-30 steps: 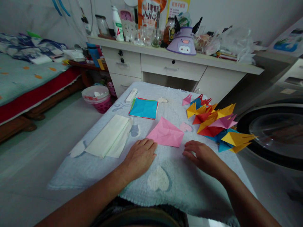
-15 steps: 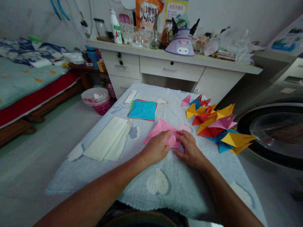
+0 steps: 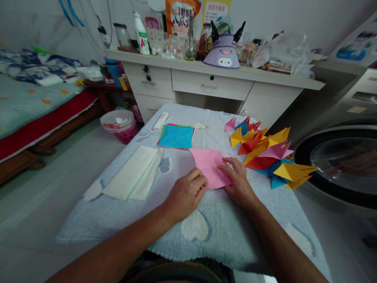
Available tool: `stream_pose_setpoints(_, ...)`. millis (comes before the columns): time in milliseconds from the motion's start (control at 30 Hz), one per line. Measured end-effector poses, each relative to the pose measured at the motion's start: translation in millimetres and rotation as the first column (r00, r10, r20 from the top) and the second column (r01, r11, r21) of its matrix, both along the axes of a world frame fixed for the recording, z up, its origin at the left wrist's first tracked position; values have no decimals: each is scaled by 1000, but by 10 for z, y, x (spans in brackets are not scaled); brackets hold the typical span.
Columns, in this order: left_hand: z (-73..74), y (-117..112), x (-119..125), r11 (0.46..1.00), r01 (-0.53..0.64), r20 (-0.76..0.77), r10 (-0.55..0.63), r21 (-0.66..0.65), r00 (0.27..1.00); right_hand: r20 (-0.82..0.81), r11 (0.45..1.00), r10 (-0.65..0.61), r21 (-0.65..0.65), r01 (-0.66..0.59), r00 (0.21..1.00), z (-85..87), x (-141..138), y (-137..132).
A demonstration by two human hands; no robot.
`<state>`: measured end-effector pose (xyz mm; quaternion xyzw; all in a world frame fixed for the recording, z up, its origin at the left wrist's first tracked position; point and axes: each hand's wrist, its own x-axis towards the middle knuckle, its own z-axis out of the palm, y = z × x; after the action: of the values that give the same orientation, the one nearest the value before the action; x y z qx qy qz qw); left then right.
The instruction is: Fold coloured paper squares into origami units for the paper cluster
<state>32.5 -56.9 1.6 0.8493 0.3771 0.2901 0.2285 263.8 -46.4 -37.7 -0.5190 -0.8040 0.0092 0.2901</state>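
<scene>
A square of pink origami paper (image 3: 209, 167) is between my hands, its near edge facing me and creases faintly visible. My left hand (image 3: 188, 192) pinches the paper's near left corner, fingers curled together. At the right side, my right hand (image 3: 238, 179) holds the paper's edge, with fingers on top and the thumb mostly hidden. Just beyond lies a stack of coloured paper squares (image 3: 176, 136), blue on top. Folded paper cranes (image 3: 265, 151) in yellow, red, blue and pink crowd together to the right of my right hand.
A light blue cloth (image 3: 118, 220) covers the table. On its left lie a folded pale green sheet (image 3: 132, 173) and a small white box (image 3: 160, 121). A white desk (image 3: 212, 80) with jars and a purple visor stands behind; a washing machine (image 3: 347, 157) is at right.
The pink paper has turned from a slanted position to nearly square with me. My left hand has moved left and nearer, onto its corner; my right hand has shifted slightly along the right side.
</scene>
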Motion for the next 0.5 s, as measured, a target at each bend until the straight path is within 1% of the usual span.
stream_pose_setpoints(133,-30,-31,-192,999,22,90,-25,36,996,-18,997,27,77,-26,999,69,16,-15)
stream_pose_setpoints(233,-57,12,-303,999,12,158,-19,44,987,-18,987,69,147,-66,997,131,5,-47)
stream_pose_setpoints(333,-71,61,-378,999,-7,207,0,32,978,7,977,98,188,-98,995,168,-2,-85)
stream_pose_setpoints(433,-82,89,-427,1000,-11,229,7,14,973,38,966,150,209,-155,988,189,2,-117)
stream_pose_setpoints(500,-99,101,-444,1000,-8,213,8,-4,977,58,962,165,213,-174,985,200,-1,-129)
